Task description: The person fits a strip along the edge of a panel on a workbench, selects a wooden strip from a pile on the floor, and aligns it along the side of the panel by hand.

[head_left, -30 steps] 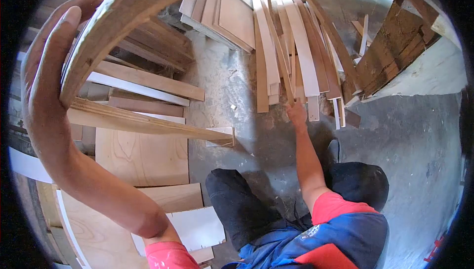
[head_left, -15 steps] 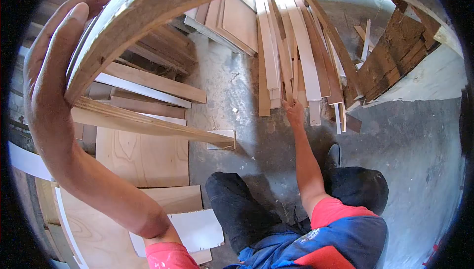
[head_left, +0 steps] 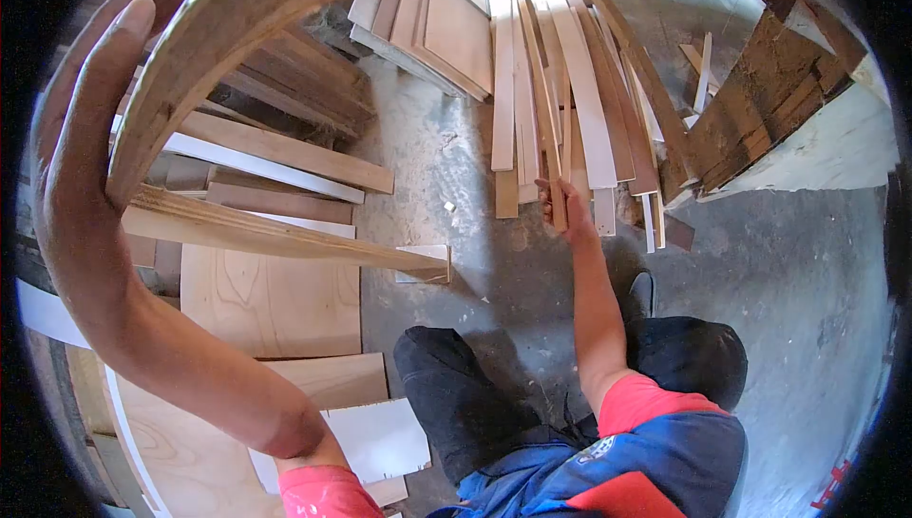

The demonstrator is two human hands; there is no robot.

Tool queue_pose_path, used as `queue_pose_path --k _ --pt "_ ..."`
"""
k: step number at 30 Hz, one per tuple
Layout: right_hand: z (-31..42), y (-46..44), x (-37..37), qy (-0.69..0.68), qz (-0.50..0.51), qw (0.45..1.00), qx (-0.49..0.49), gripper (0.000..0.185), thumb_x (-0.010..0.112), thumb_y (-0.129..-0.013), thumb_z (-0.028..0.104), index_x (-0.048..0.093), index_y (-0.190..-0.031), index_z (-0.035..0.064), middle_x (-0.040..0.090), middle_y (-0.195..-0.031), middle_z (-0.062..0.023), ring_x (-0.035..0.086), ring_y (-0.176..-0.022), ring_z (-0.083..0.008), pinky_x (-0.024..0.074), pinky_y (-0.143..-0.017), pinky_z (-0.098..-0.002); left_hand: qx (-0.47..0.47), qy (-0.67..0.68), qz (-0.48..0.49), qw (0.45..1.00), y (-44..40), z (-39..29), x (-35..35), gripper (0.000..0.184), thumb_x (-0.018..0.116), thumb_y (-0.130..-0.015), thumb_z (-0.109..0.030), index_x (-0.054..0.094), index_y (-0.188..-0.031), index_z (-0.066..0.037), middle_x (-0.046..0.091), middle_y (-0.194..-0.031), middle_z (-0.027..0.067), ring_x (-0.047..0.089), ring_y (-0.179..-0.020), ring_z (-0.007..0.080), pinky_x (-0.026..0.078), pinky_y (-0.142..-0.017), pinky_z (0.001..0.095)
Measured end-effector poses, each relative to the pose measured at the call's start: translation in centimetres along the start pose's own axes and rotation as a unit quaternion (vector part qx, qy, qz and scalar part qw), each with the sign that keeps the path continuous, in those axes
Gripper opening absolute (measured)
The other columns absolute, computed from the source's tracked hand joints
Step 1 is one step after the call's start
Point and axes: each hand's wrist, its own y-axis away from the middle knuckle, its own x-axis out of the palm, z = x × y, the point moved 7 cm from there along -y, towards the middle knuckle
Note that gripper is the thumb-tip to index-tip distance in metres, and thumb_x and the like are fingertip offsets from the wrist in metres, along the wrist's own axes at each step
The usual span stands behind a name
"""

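Observation:
My left hand [head_left: 85,128] rests against the outer edge of a curved wooden piece [head_left: 204,38] that arches over the top of the view. Its fingers are extended and bent over at the tips, not wrapped round the wood. Lower down, my right hand [head_left: 567,209] grips the near end of a narrow wooden strip [head_left: 546,119], which runs away from me over a pile of long strips. A pale strip [head_left: 503,100] lies just left of it, and a white strip [head_left: 584,90] lies to its right.
Stacked panels [head_left: 456,28] stand left of the pile. Boards [head_left: 285,152] and a plywood sheet [head_left: 271,299] lie at the left, with a long plank [head_left: 285,238] reaching toward the middle. A brown, rough-faced wooden piece [head_left: 774,100] leans at the right above the concrete floor [head_left: 779,271].
My right hand has shifted slightly up and now holds the strip's end clear of the pile. A pale strip beside it has slid away from me. My left hand stays at the curved wood.

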Motion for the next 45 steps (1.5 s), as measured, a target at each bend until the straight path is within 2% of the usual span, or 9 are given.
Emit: queue_pose_path --k 6,11,20,23,25,32,34,37,45 --pt "-1.4 -1.7 -3.8 0.157 -0.127 0.979 -0.018 0.043 0.043 -0.104 0.04 0.057 -0.127 0.0065 0.057 -0.073 -0.0005 0.05 -0.054 -0.0101 0.042 -0.046 -0.0263 -0.049 -0.032 -0.029 0.998 0.4 -1.0 0.3 0.044 0.059 -0.093 -0.037 0.072 -0.102 0.004 0.055 -0.068 -0.0038 0.041 -0.056 0.0026 0.026 -0.049 0.0202" --pt "1.7 -1.2 -1.2 0.438 -0.148 0.872 -0.161 0.039 0.041 -0.105 0.042 0.053 -0.121 0.0082 0.056 -0.066 -0.0028 0.043 -0.042 -0.0093 0.0372 -0.037 -0.0281 -0.004 -0.014 -0.017 1.0 0.5 -1.2 0.2 0.042 0.058 -0.092 -0.035 0.073 -0.101 0.003 0.053 -0.066 -0.0044 0.038 -0.055 0.003 0.024 -0.049 0.0204" --pt "-0.2 -1.1 -0.5 0.247 -0.091 0.954 -0.142 0.04 0.042 -0.104 0.048 0.052 -0.102 0.0095 0.056 -0.062 -0.0036 0.047 -0.044 -0.0091 0.037 -0.036 -0.0263 -0.059 -0.024 -0.034 0.997 -0.6 -2.1 1.7 0.041 0.058 -0.092 -0.033 0.072 -0.101 0.004 0.056 -0.068 -0.0031 0.041 -0.056 0.0038 0.028 -0.049 0.0213" --pt "-2.5 -2.2 -4.0 0.293 -0.115 0.945 -0.094 0.038 0.042 -0.105 0.046 0.052 -0.103 0.0096 0.053 -0.061 -0.0029 0.048 -0.044 -0.0105 0.0362 -0.036 -0.0266 -0.244 -0.151 -0.258 0.923 0.2 -1.6 1.2 0.041 0.058 -0.092 -0.033 0.073 -0.101 0.004 0.058 -0.07 -0.003 0.044 -0.059 0.0038 0.03 -0.05 0.0212" --pt "-4.5 -2.9 -6.6 0.284 -0.185 0.939 -0.057 0.038 0.04 -0.105 0.046 0.053 -0.098 0.0104 0.054 -0.061 -0.0032 0.046 -0.041 -0.0129 0.0371 -0.036 -0.0286 -0.045 0.046 -0.114 0.991 0.4 1.0 0.6 0.04 0.058 -0.092 -0.032 0.073 -0.101 0.004 0.058 -0.072 -0.0035 0.046 -0.062 0.0038 0.032 -0.052 0.0211" --pt "-6.1 -3.4 -7.8 0.229 -0.234 0.945 0.007 0.04 0.04 -0.104 0.045 0.054 -0.094 0.009 0.052 -0.061 -0.0032 0.044 -0.04 -0.0153 0.0411 -0.04 -0.0319 -0.031 0.027 -0.034 0.999 0.0 0.5 -0.6 0.038 0.058 -0.092 -0.031 0.073 -0.101 0.003 0.058 -0.073 -0.0041 0.046 -0.063 0.0038 0.031 -0.052 0.0207" --pt "-6.0 -3.6 -8.0 0.246 -0.211 0.946 -0.009 0.042 0.04 -0.104 0.047 0.055 -0.094 0.0092 0.052 -0.061 -0.0031 0.045 -0.041 -0.0151 0.0416 -0.041 -0.0316 -0.054 0.107 0.103 0.987 -0.1 -1.1 -0.1 0.037 0.058 -0.092 -0.03 0.074 -0.101 0.002 0.055 -0.07 -0.0055 0.043 -0.06 0.0035 0.029 -0.052 0.0209" --pt "-5.9 -3.3 -7.3 0.227 -0.193 0.955 -0.005 0.043 0.04 -0.104 0.048 0.055 -0.094 0.0087 0.053 -0.061 -0.0033 0.046 -0.042 -0.0145 0.0421 -0.041 -0.0307 -0.029 -0.049 -0.093 0.994 0.2 -0.7 0.6 0.035 0.058 -0.092 -0.029 0.074 -0.099 0.001 0.051 -0.067 -0.0069 0.039 -0.057 0.0026 0.026 -0.051 0.0213" --pt "-5.7 -2.8 -7.3 0.218 -0.157 0.963 -0.015 0.047 0.045 -0.101 0.054 0.055 -0.099 0.0076 0.055 -0.064 -0.0051 0.049 -0.044 -0.0157 0.0446 -0.041 -0.0314 -0.055 0.026 0.025 0.998 0.0 -1.1 -0.1 0.035 0.057 -0.093 -0.029 0.073 -0.097 0.002 0.049 -0.066 -0.0074 0.036 -0.056 0.0018 0.024 -0.05 0.0216"
